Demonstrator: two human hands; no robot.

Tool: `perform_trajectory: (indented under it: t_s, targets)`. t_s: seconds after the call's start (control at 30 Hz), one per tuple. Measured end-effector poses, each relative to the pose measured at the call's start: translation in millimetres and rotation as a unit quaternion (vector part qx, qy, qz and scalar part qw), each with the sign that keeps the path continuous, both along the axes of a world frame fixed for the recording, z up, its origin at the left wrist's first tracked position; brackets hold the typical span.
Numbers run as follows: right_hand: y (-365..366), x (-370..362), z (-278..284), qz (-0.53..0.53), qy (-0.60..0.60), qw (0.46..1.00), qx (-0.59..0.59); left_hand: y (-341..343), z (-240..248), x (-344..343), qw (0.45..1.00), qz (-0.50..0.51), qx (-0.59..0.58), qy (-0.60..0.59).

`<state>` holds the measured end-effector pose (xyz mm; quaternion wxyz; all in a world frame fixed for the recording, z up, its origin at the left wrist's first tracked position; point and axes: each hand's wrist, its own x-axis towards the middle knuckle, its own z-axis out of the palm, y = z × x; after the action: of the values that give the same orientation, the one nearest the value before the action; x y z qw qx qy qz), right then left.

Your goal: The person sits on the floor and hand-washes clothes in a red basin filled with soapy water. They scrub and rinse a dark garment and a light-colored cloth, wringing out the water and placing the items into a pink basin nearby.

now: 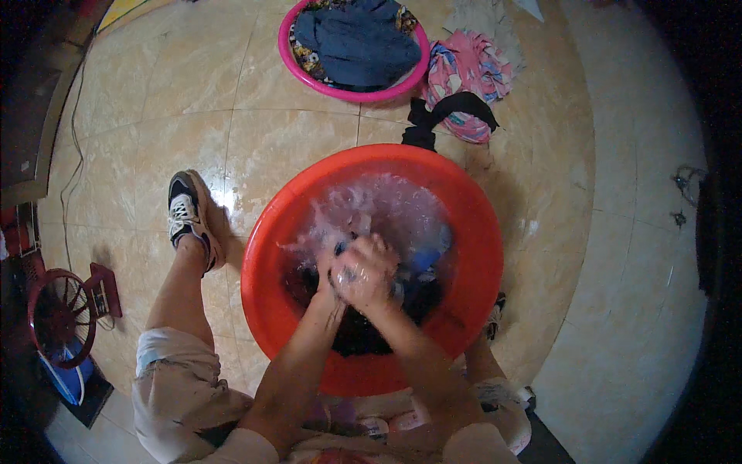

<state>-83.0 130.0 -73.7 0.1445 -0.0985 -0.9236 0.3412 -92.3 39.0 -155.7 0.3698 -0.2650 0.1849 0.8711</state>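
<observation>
A large orange-red basin [267, 301] stands between my legs, holding foamy water [410, 193] and wet dark clothes [363, 332]. Over its middle my two hands are pressed together, wet and a little blurred. My right hand [363, 272] lies on top with its fingers curled over, covering much of my left hand [326, 282]. A small dark bit shows between them near the thumbs; what they grip is mostly hidden. Beside the right hand, a blue piece of cloth [427, 259] shows in the water.
Beyond the basin stands a pink tub [386, 94] heaped with dark blue cloth [352, 42]. Pink patterned cloth [468, 66] and a black cloth [464, 107] lie on the tiled floor right of it. At left are a dark red fan [63, 317] and a cable [75, 139].
</observation>
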Motion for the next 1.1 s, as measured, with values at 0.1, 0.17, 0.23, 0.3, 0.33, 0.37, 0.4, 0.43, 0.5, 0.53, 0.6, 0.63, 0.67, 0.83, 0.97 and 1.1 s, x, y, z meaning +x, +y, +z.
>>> perform_trajectory:
  t_s: [0.1,0.17,0.23,0.3,0.33,0.37,0.4,0.43,0.5,0.53,0.6,0.63,0.67,0.83,0.97,1.1]
  targets:
    - [40.0,-10.8,-34.0,-0.162,-0.243,0.956,-0.009,17.8,53.6,-21.3,0.962,-0.072,-0.241,-0.104]
    - [101.5,9.7,-92.0,-0.255,-0.382,0.888,-0.010,8.7,50.2,-25.3,0.964,-0.068,-0.254,-0.026]
    - [113.5,17.1,-99.2,-0.251,-0.327,0.910,-0.046,5.2,50.5,-37.5,0.962,0.004,-0.266,0.068]
    - [111.0,22.8,-107.9,-0.278,-0.147,0.946,-0.077,-23.8,29.4,-40.4,0.951,-0.005,-0.307,0.041]
    - [99.5,23.3,-120.2,-0.287,-0.192,0.938,-0.023,-16.6,24.6,-35.7,0.925,-0.059,-0.376,-0.002]
    - [86.5,33.1,-127.0,-0.208,-0.221,0.953,0.007,-8.0,22.1,-26.0,0.889,-0.112,-0.441,-0.045]
    - [61.2,23.7,-119.8,-0.106,-0.236,0.965,0.036,-24.9,-41.1,3.8,0.813,-0.116,-0.560,0.108]
    - [52.3,33.0,-121.2,-0.021,-0.267,0.961,0.064,-18.4,-30.7,6.9,0.891,-0.116,-0.437,0.032]
    - [61.4,30.3,-108.1,0.003,-0.271,0.961,0.061,-35.2,-33.4,7.2,0.866,-0.144,-0.479,0.023]
    - [77.8,28.9,-112.3,-0.050,-0.245,0.967,0.052,-34.4,-30.4,0.3,0.874,-0.126,-0.469,0.006]
    - [88.6,18.0,-112.7,-0.222,-0.263,0.937,-0.061,-35.0,-20.9,-16.3,0.887,-0.083,-0.454,-0.029]
    - [83.3,16.6,-108.6,-0.194,-0.232,0.950,-0.078,-29.6,-10.5,-19.8,0.913,-0.065,-0.403,-0.021]
    - [73.1,16.5,-104.2,-0.167,-0.200,0.961,-0.094,-20.0,-0.6,-23.5,0.936,-0.047,-0.349,-0.013]
    - [-0.8,23.3,10.0,0.051,-0.108,0.961,-0.248,-11.8,37.4,-47.2,0.994,-0.057,-0.034,-0.084]
    - [-14.3,30.7,61.2,0.133,-0.104,0.964,-0.207,-15.3,14.7,-38.3,0.983,-0.130,0.069,-0.111]
    - [-38.8,18.1,39.5,0.142,-0.066,0.987,-0.031,-22.6,-52.5,-12.9,0.997,-0.079,0.022,-0.013]
